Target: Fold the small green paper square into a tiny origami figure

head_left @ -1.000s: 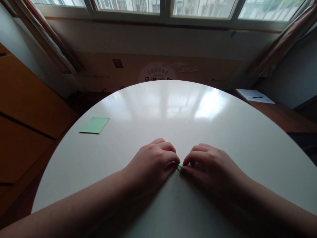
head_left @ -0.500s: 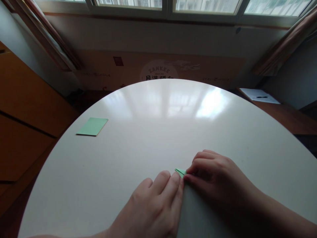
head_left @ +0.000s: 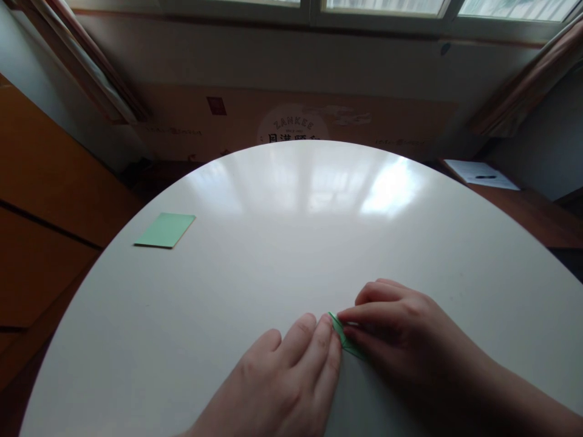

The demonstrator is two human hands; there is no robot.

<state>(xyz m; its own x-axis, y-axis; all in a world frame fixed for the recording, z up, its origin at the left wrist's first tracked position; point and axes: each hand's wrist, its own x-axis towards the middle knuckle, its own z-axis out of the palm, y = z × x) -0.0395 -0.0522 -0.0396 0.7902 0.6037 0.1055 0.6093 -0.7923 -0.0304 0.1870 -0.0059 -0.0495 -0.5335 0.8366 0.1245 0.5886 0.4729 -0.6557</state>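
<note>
A small folded piece of green paper (head_left: 350, 347) lies on the white table between my two hands, much of it covered by fingers. My left hand (head_left: 291, 370) rests palm down, its fingers close together and pressing on the paper's left edge; its thumb is hidden. From the right, my right hand (head_left: 401, 321) pinches the upper part of the paper between thumb and index finger, the other fingers curled. Crease lines show on the visible strip of paper.
A pad of square green paper (head_left: 166, 230) lies on the left of the round white table (head_left: 255, 267). Behind the table runs a printed cardboard panel (head_left: 182, 115) below the windows. White sheets with a pen (head_left: 486, 177) sit on a brown surface at the right.
My right thumb and index finger have shifted slightly left over the paper. More of the paper now shows, extending down to the right beneath the right hand. The view has tilted slightly down.
</note>
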